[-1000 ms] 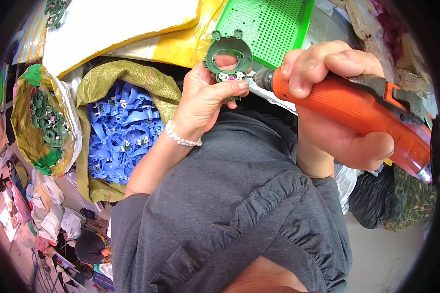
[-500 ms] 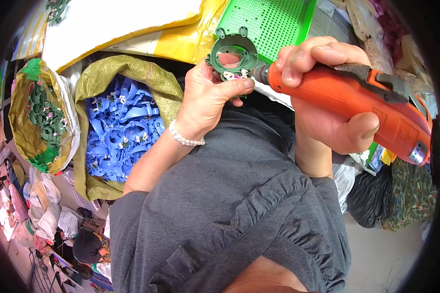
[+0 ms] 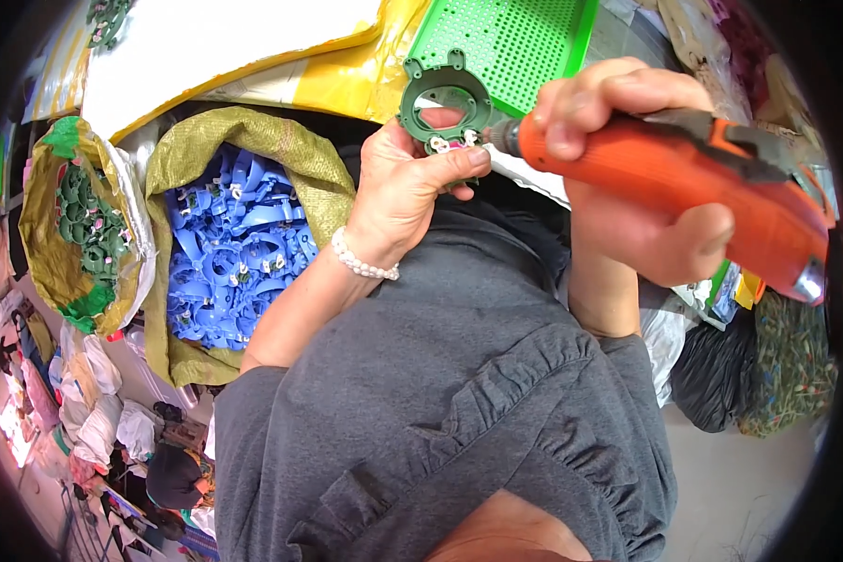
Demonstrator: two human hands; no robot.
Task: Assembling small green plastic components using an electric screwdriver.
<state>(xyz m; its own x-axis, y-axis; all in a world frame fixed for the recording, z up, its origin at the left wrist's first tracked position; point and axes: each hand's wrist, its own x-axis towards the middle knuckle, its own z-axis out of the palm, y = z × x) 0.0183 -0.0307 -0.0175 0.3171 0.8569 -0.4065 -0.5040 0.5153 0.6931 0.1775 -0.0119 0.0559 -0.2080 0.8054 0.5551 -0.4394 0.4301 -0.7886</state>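
My left hand (image 3: pixel 407 183) is closed around the lower rim of a dark green round plastic housing (image 3: pixel 485 98), which has a large hole in its middle. Small white and pink pieces (image 3: pixel 454 143) sit on its lower edge beside my thumb. In my right hand (image 3: pixel 628 187), fingers wrapped over the top and thumb below, is an orange electric screwdriver (image 3: pixel 684 173). Its dark nose (image 3: pixel 504 138) points left at the housing's lower right edge, close to the white pieces. Whether the tip touches them I cannot make out.
On my left stands an olive woven sack (image 3: pixel 244 120) of blue plastic parts (image 3: pixel 239 253). Beside it, a smaller sack (image 3: pixel 37 206) holds green parts (image 3: pixel 89 225). A bright green perforated tray (image 3: pixel 510 47) lies ahead, next to white-and-yellow sacking (image 3: pixel 337 80). Black bags (image 3: pixel 717 375) stand at right.
The screwdriver's rear end has swung up slightly and its body looks blurred. Its nose stays near the housing's lower right edge. The housing has barely shifted in my left hand.
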